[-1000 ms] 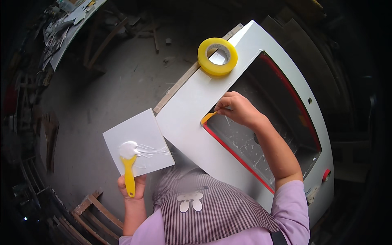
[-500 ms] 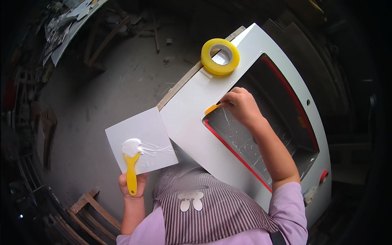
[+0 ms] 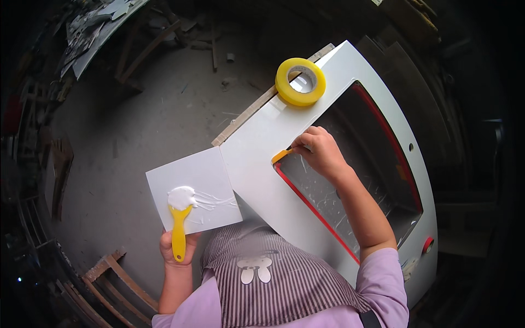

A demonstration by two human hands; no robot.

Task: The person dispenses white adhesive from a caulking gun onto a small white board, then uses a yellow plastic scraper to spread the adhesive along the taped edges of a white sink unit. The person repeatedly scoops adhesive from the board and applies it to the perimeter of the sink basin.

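Observation:
My left hand (image 3: 179, 249) grips the lower edge of a square white board (image 3: 213, 169). On the board lie a blob of white paste (image 3: 181, 195) and thin smears of it. A yellow putty knife (image 3: 179, 232) rests there too, its blade in the paste and its handle over my left hand. In my right hand (image 3: 320, 150) is a small yellow-orange scraper (image 3: 281, 157), pinched between the fingers. Its edge touches the corner of the dark recessed opening in a white panel (image 3: 251, 158). Red strips (image 3: 317, 213) line two sides of that opening.
A roll of yellow tape (image 3: 301, 99) lies on the panel's far left edge, beside a wooden strip (image 3: 246, 121). A small red-rimmed roll or ring (image 3: 429, 244) sits at the panel's right side. Wooden frames (image 3: 128, 281) stand low at left; scrap sheets (image 3: 101, 33) lie at the far left.
My right hand has moved slightly down and toward me, bringing the scraper nearer the opening's left corner. The board, still in my left hand, appears slightly shifted as the view moves.

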